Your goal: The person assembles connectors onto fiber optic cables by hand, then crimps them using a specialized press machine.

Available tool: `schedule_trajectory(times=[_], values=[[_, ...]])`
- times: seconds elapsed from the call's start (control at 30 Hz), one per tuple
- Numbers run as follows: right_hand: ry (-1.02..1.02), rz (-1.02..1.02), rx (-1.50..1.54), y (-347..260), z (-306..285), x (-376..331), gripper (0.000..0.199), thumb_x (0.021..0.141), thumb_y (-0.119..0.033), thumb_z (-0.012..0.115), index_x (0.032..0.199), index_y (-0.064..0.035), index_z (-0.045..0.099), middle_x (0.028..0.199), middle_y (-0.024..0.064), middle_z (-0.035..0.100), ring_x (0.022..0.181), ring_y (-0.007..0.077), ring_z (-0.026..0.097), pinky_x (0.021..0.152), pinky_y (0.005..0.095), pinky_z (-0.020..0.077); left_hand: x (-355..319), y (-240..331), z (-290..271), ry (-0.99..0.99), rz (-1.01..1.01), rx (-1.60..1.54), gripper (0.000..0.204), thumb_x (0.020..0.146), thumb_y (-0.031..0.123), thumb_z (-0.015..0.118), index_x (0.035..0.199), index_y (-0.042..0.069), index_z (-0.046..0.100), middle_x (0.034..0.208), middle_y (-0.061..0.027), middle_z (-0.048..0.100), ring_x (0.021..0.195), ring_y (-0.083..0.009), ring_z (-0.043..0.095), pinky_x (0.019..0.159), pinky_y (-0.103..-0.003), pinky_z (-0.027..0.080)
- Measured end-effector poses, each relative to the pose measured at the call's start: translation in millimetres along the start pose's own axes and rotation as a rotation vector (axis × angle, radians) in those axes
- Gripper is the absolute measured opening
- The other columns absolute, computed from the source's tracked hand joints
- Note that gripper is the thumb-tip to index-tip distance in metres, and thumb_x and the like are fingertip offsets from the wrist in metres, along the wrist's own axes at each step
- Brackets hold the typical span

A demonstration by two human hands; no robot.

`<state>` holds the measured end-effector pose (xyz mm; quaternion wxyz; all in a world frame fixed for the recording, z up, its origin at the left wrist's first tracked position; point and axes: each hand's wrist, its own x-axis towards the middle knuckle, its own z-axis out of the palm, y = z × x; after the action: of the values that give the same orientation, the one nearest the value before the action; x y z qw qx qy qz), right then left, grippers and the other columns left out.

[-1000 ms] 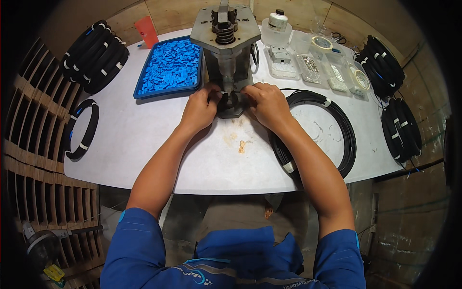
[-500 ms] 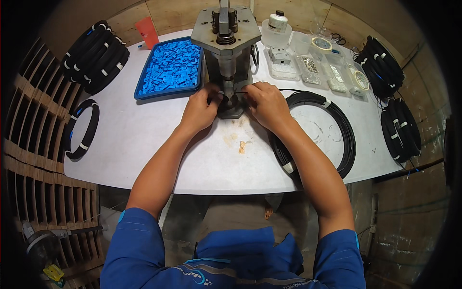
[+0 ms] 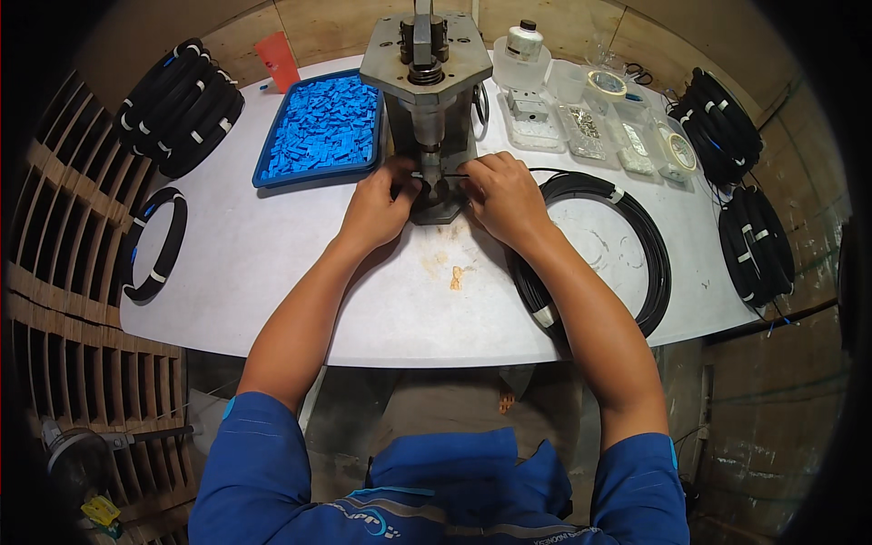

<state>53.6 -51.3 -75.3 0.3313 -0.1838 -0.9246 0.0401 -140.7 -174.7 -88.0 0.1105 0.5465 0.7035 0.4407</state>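
A metal bench press [image 3: 463,64] stands upright at the far middle of the table. At the left of its lower jaw is my left hand [image 3: 380,204], thumb and forefinger curled together; what they pinch, if anything, is hidden. On the other side my right hand [image 3: 504,195] pinches a thin black cable [image 3: 456,175] whose end runs into the jaw. A coil of black cable [image 3: 661,254], bound with white tape, lies partly under my right forearm, and a strand from it leads toward my right hand.
Left of the press sits a blue tray [image 3: 263,182] full of small blue pieces, with a red cup [image 3: 275,56] behind. Clear containers [image 3: 536,136] with small metal parts, tape rolls [image 3: 607,84] and a bottle [image 3: 525,41] stand back right. Black coils [image 3: 182,109] flank both sides.
Almost nothing differs. Both hands stay at the press jaw, with only a very slight shift of the fingers.
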Motion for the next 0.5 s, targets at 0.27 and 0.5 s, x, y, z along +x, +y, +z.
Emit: schedule_trajectory(times=[0.27,0.5], values=[[-0.006,0.013,-0.006,0.7,-0.7,-0.5,0.019,0.083,-0.01,0.075,0.101,-0.0073,0.071,0.095,0.0103,0.07,0.098,0.0322,0.063,0.087,0.0427,0.0506,0.5,4.1,-3.2,-0.036,0.013,0.028,0.033,0.095,0.016,0.068,0.123,-0.002,0.065,0.103,-0.0188,0.076,0.098,-0.0308,0.073,0.089,-0.039,0.055],[0.036,0.006,-0.008,-1.6,-0.8,-0.7,0.014,0.082,-0.01,0.073,0.095,-0.0076,0.07,0.093,0.0082,0.071,0.096,0.0306,0.063,0.084,0.0421,0.0493,-0.3,1.6,-3.0,-0.03,0.017,0.026,0.032,0.096,0.017,0.068,0.122,-0.001,0.065,0.102,-0.0173,0.076,0.098,-0.0298,0.073,0.088,-0.038,0.055]])
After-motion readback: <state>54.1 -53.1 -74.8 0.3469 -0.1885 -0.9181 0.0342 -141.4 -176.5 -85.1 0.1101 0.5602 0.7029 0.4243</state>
